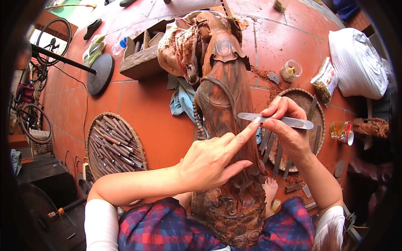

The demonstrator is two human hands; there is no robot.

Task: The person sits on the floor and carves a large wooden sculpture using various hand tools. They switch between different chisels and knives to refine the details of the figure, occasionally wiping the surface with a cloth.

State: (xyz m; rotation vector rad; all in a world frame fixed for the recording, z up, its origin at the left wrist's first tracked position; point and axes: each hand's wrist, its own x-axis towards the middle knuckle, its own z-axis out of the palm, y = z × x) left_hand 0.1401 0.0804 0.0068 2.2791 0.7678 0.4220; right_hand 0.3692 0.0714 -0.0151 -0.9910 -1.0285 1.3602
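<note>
Lying along the centre of the frame, a tall carved wooden statue (224, 108) stretches from the person's lap at the bottom up to its head near the top edge. The left hand (211, 157) rests on the statue's middle part, its index finger stretched out and touching the flat metal blade (276, 120), while the other fingers are loosely spread, holding nothing. The right hand (287, 129) is closed around this blade, pinching it between thumb and fingers, so that the blade lies nearly level just right of the statue's body; whether its tip touches the wood I cannot tell.

At centre left of the frame, a round woven tray (93, 134) on the red tiled floor (142, 108) holds many carving chisels (114, 144). A second woven tray (320, 121) at centre right, partly hidden behind the right hand, carries more flat blades. Near it, in the upper right, stand a small glass jar (291, 70), a snack packet (324, 80) and a big white bag (358, 62). A cup of tea (341, 129) is at the right edge. A blue cloth (182, 100) lies under the statue's upper part.
</note>
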